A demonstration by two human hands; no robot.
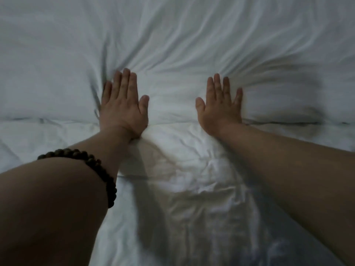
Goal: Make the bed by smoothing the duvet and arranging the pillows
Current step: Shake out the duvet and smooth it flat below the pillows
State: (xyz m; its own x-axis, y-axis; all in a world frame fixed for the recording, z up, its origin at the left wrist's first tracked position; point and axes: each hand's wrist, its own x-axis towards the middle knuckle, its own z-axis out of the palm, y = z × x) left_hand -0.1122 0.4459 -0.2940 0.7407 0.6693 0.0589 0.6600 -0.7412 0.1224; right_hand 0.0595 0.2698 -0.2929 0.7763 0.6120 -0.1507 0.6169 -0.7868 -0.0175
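Duvet (pixel 192 35) of white cloth fills the whole view, spread under both arms of a person who reaches forward over it. The left hand (pixel 123 106) lies palm down on the duvet with its fingers straight and close together and the thumb set out to the side, grasping nothing; its heel presses into the cloth, which bunches up just beneath the wrist. The right hand (pixel 221 108) lies the same way, flat and released, fingers slightly spread, well apart from the left one with a smoother patch of cloth between them. Long creases (pixel 172 60) fan outward and away from the fingertips of both hands. A fold line (pixel 288 122) runs straight across the view from side to side, passing under the base of each palm. Nearer the camera the cloth is more crumpled, and a dark shadow (pixel 149 189) of the left arm falls across it. A bracelet (pixel 99 167) of dark round beads circles the left forearm
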